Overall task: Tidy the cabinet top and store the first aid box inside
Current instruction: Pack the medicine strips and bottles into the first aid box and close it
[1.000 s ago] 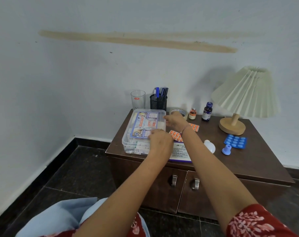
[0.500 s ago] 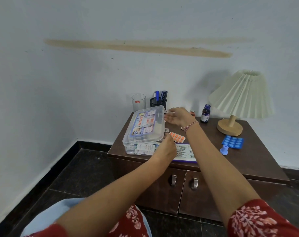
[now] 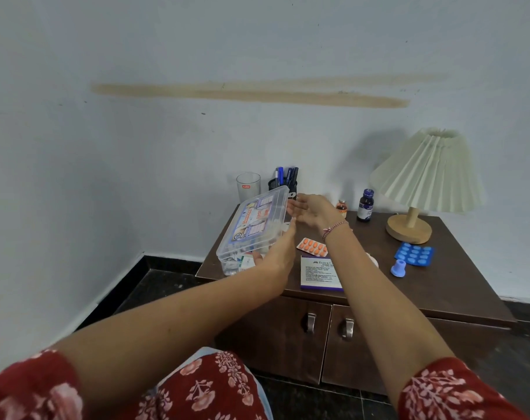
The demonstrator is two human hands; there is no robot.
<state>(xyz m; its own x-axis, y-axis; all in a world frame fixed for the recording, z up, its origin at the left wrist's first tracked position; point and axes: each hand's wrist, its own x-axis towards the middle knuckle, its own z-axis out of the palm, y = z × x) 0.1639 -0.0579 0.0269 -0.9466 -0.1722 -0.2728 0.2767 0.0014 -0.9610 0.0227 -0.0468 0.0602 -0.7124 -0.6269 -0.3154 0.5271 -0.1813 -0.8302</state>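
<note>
The first aid box (image 3: 251, 231), a clear plastic rectangular case with a blue-and-red printed label under its lid, sits at the 9 o'clock end of the dark brown wooden cabinet top (image 3: 439, 283). Its base is on the wood and its lid is tipped up along the 3 o'clock edge.

The right hand (image 3: 310, 210) is spread loosely, with its fingertips at the lid's raised far corner. The left hand (image 3: 277, 253) lies against the near part of that same edge, thumb pointing up. Its fingers go under the lid, so I cannot tell whether it pinches the rim or only props it.

The step looks like opening the box so the loose medicines can go in. An orange blister strip (image 3: 312, 247) lies just beside the box at 3 o'clock. A blue blister pack (image 3: 413, 253) and a dark glass bottle with a blue cap (image 3: 365, 205) lie farther off, towards 2 o'clock.

To do it well, swing the lid right over towards 9 o'clock while one hand steadies the base. The box stands close to the cabinet's edge and is likely light enough to slide.
</note>
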